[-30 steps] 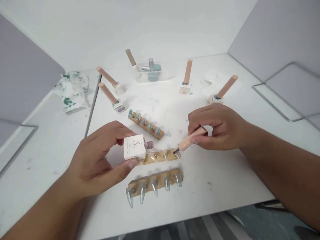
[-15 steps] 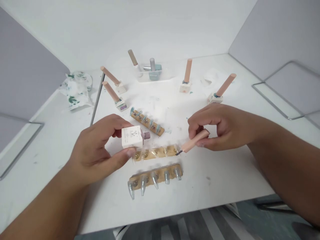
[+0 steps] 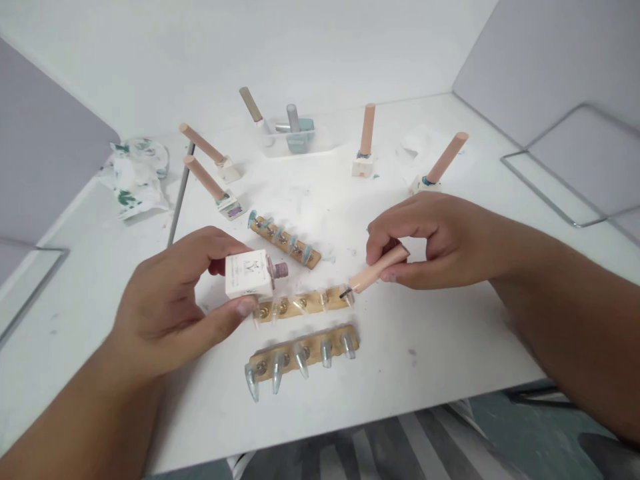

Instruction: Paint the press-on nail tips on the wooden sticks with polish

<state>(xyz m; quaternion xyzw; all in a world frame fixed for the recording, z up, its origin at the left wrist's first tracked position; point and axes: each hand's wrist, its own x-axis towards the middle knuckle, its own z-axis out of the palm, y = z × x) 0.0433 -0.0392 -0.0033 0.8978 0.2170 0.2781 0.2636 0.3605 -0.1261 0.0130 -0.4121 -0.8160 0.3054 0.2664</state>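
"Holding something in that left hand (image 3: 175, 300), I see?"

"A white bottle (image 3: 249, 275). The thumb is underneath and the fingers are behind it, spread only as wide as the bottle. It's tipped on its side, its uncapped, purplish neck (image 3: 281, 269) pointing right, near the left end of the middle wooden strip (image 3: 313, 305)."

"And the right hand (image 3: 425, 243)?"

"Pinched, thumb against fingers, around a peach brush handle (image 3: 377, 268) that slants down to the left. The dark brush (image 3: 345, 293) is right at the last clear nail tip (image 3: 348, 297) on that strip's right end. From here I can't tell if the bristles touch it."

"How many on that strip?"

"Five clear ones in a row, on round mounts. The strip nearest us (image 3: 313, 353) carries five silvery tips (image 3: 301, 363), and the one lying slantwise beyond (image 3: 284, 241) has light blue ones."

"What else is on the white table (image 3: 390, 373)?"

"Two peach-capped bottles (image 3: 231, 205) at the left and two more at the right, one just past the right hand. At the back sits a clear tray (image 3: 327, 141) with a bluish bottle (image 3: 299, 139) in it. Far left, there's a crumpled white wipe (image 3: 136, 177) with green stains."
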